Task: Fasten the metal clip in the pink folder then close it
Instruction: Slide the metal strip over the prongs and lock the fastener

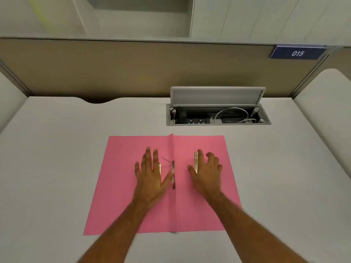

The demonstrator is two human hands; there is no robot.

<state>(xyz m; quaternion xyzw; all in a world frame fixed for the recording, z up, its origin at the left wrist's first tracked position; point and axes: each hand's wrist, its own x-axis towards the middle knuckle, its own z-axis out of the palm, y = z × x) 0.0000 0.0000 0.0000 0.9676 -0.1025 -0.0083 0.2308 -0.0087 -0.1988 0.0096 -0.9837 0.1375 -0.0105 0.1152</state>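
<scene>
The desk (57, 149) carries the pink folder (117, 186), which lies open and flat at its centre, both covers spread either side of the spine crease; an open cable box (218, 115) sits well behind it. The left hand (150, 177) rests palm-down on the left cover, fingers spread and gripping nothing, its thumb reaching to the metal clip (173, 175) at the spine. The right hand (207, 173) lies on the right cover, fingers loosely curled, touching a loose metal bar (196, 162); whether it pinches the bar cannot be told. A thin prong of the clip stands raised beside the left thumb. Judgement: the fastening step is in hand and not yet complete. The next move calls for seating the bar over the prongs, folding them flat, then swinging one cover across.
</scene>
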